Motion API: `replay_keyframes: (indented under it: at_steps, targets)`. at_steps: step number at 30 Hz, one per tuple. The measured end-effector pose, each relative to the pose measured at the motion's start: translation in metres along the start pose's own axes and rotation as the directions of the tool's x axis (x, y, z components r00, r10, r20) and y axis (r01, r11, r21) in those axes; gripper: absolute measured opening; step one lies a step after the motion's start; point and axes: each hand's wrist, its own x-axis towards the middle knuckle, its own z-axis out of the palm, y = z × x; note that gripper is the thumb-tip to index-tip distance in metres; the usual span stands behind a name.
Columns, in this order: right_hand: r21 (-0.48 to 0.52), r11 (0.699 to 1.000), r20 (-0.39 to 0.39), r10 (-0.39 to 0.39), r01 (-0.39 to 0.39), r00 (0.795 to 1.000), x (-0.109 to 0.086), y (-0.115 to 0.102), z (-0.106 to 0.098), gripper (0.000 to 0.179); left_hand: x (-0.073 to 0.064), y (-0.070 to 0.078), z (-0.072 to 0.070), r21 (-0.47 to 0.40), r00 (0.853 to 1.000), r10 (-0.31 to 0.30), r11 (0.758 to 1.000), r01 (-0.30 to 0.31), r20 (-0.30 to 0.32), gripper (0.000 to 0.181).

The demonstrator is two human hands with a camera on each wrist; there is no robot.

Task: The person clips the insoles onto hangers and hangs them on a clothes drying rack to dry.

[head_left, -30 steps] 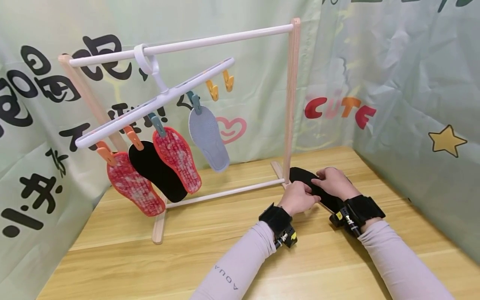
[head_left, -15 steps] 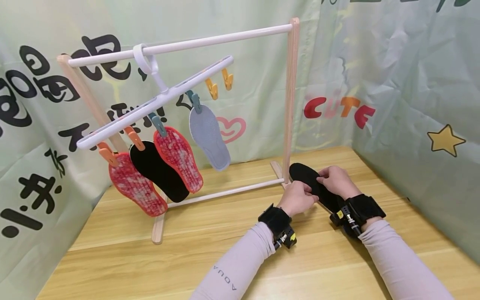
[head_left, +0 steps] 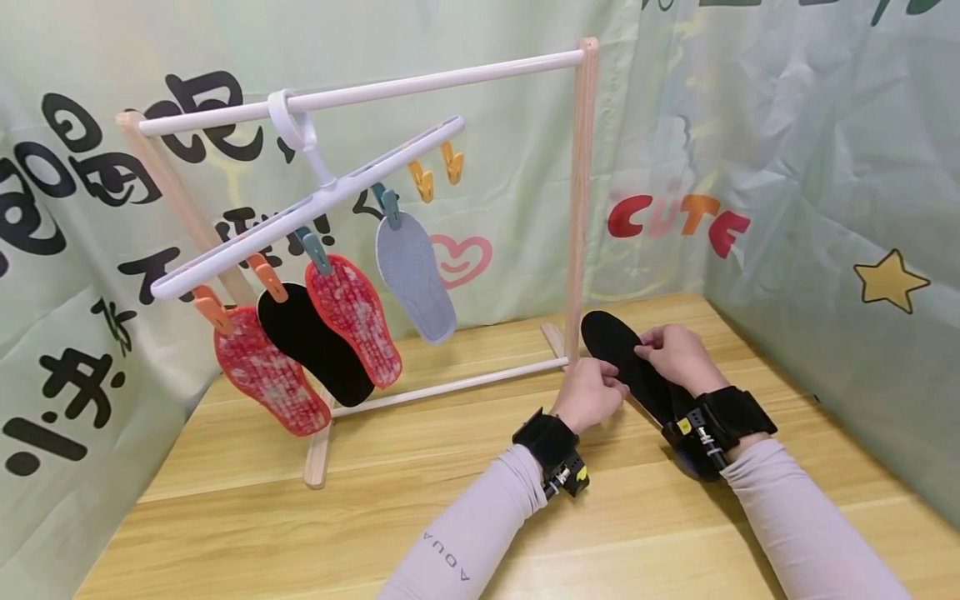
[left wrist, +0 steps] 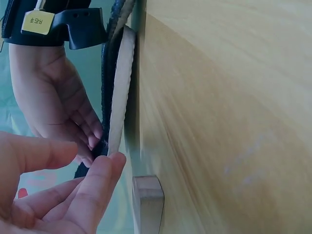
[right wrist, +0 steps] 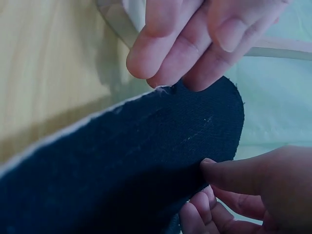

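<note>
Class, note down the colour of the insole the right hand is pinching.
The insole is black on top, clearest in the head view.

Right fingers (head_left: 648, 352) pinching black insole (head_left: 642, 377), white hanger (head_left: 327, 196)

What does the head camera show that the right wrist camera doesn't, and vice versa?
Only the head view: the white hanger, its four clipped insoles and the yellow star. Only the right wrist view: faint pale marks on the held black insole. Both: the left hand, the right hand pinching that insole, and the wooden table.
</note>
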Motion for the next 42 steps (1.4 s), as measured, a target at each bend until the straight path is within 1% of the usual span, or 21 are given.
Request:
replay_keyframes:
  at_steps: [6, 11, 16, 20, 26, 30, 32, 36, 42]
  targets:
    - [0.032, 0.999, -0.033, -0.014, 0.016, 0.999, -0.005, -0.003, 0.004, 0.028, -0.003, -0.006, -0.005, 0.025, 0.999, 0.030, 0.999, -0.029, -0.038, 0.029]
    - [0.055, 0.998, -0.045, -0.021, 0.023, 0.999, -0.009, -0.005, 0.006, 0.029, -0.006, -0.011, -0.010, 0.024, 0.996, 0.048, 0.999, -0.046, -0.073, 0.032]
    - [0.080, 0.996, -0.067, -0.028, 0.033, 0.997, -0.014, -0.010, 0.000, 0.030, -0.008, -0.010, -0.012, -0.055, 0.994, 0.032, 0.998, -0.037, -0.101, 0.036]
    - [0.083, 0.996, -0.070, -0.024, 0.029, 0.997, -0.017, -0.015, -0.007, 0.032, -0.008, -0.008, -0.013, -0.135, 0.993, 0.024, 0.990, -0.040, -0.116, 0.035]
    - [0.111, 0.994, -0.073, -0.010, 0.018, 0.997, -0.023, -0.022, -0.016, 0.034, -0.007, -0.007, -0.016, -0.181, 0.990, 0.045, 0.981, -0.070, -0.136, 0.033]
    - [0.126, 0.992, -0.085, -0.016, 0.027, 0.996, -0.027, -0.027, -0.017, 0.033, -0.009, -0.009, -0.020, -0.205, 0.988, 0.041, 0.976, -0.071, -0.150, 0.036]
    - [0.125, 0.992, -0.088, -0.019, 0.030, 0.996, -0.029, -0.029, -0.017, 0.033, -0.010, -0.010, -0.022, -0.223, 0.988, 0.032, 0.973, -0.065, -0.149, 0.035]
    - [0.135, 0.990, -0.088, -0.024, 0.035, 0.996, -0.033, -0.031, -0.019, 0.033, -0.012, -0.011, -0.026, -0.238, 0.990, 0.029, 0.969, -0.062, -0.140, 0.028]
    - [0.129, 0.989, -0.105, -0.057, 0.070, 0.993, -0.039, -0.034, -0.019, 0.030, -0.014, -0.010, -0.031, -0.201, 0.994, 0.055, 0.977, -0.072, -0.090, 0.022]
